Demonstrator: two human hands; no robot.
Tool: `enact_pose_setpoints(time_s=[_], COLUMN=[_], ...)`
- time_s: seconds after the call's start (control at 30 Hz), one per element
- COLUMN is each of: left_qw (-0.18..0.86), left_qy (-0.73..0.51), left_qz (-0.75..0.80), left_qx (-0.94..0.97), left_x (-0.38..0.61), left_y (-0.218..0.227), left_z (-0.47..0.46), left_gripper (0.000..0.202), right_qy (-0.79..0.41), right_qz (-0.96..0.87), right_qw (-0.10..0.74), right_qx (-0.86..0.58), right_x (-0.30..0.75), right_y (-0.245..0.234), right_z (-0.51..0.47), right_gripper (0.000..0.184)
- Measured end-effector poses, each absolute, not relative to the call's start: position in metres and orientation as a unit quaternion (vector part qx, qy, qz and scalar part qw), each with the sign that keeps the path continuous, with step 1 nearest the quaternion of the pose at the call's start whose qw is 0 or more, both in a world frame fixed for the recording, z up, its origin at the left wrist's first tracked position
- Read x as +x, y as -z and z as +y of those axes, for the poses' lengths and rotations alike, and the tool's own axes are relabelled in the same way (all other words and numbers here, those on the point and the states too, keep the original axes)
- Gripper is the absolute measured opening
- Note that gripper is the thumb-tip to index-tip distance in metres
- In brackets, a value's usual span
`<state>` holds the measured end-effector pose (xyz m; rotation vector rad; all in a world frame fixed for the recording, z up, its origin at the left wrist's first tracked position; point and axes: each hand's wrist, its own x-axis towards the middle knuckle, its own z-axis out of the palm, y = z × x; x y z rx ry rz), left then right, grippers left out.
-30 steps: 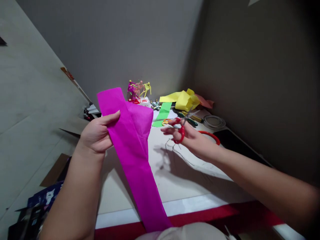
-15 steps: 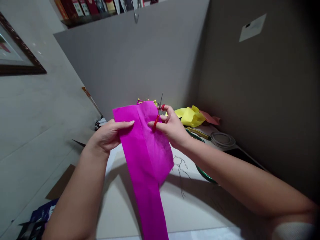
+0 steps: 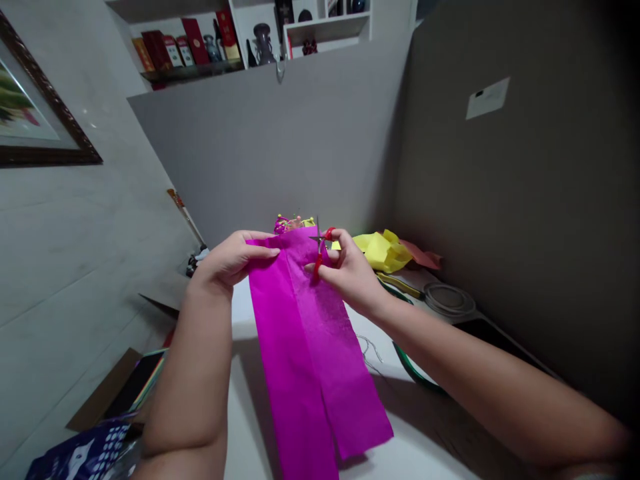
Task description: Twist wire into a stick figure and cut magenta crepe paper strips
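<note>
A long strip of magenta crepe paper [image 3: 310, 347] hangs folded in front of me over the white table [image 3: 245, 400]. My left hand [image 3: 227, 260] pinches its top left corner, thumb on the front. My right hand [image 3: 350, 270] is closed on small red-handled scissors [image 3: 320, 247], blades pointing up, and also presses against the paper's top right edge. Both hands are raised above the table.
Yellow paper [image 3: 383, 250], a pink sheet [image 3: 423, 253], a coil of wire [image 3: 447, 299] and a green hoop [image 3: 410, 363] lie at the back right. Small coloured figures [image 3: 293, 221] peek over the paper. A bent wire [image 3: 370, 350] lies on the table. Grey partitions stand behind and to the right.
My right hand came from the table with the scissors to the paper's top edge. The folded layer has opened out wider. The view has tilted upward, showing shelves.
</note>
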<state>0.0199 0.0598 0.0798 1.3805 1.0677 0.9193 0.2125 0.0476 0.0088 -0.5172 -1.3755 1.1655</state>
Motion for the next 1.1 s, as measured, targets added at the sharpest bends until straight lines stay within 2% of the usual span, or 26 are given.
enact_pose_setpoints(time_s=[0.13,0.27,0.47,0.7,0.93,1.1], left_qw=[0.566,0.579,0.539,0.456,0.456,0.427], left_qy=[-0.404,-0.389,-0.41,-0.347,-0.342,-0.341], left_qz=[0.435,0.441,0.474,0.533,0.548,0.574], left_qx=[0.572,0.565,0.562,0.623,0.612,0.609], left_x=[0.019,0.02,0.027,0.03,0.034,0.032], left_y=[-0.072,-0.063,-0.062,-0.079,-0.073,-0.068], left_z=[0.063,0.065,0.067,0.075,0.088,0.095], left_gripper=[0.017,0.018,0.016,0.008,0.009,0.011], right_qy=[-0.49,-0.475,-0.438,-0.416,-0.356,-0.344], right_qz=[-0.594,-0.606,-0.632,-0.636,-0.646,-0.636], right_qw=[0.59,0.587,0.577,0.589,0.605,0.596], right_qx=[-0.243,-0.249,-0.277,-0.276,-0.3,-0.349], right_x=[0.209,0.206,0.21,0.212,0.227,0.25], right_y=[-0.007,-0.007,-0.008,-0.005,-0.009,-0.013], right_z=[0.049,0.052,0.055,0.06,0.058,0.014], right_gripper=[0.042,0.041,0.042,0.042,0.041,0.031])
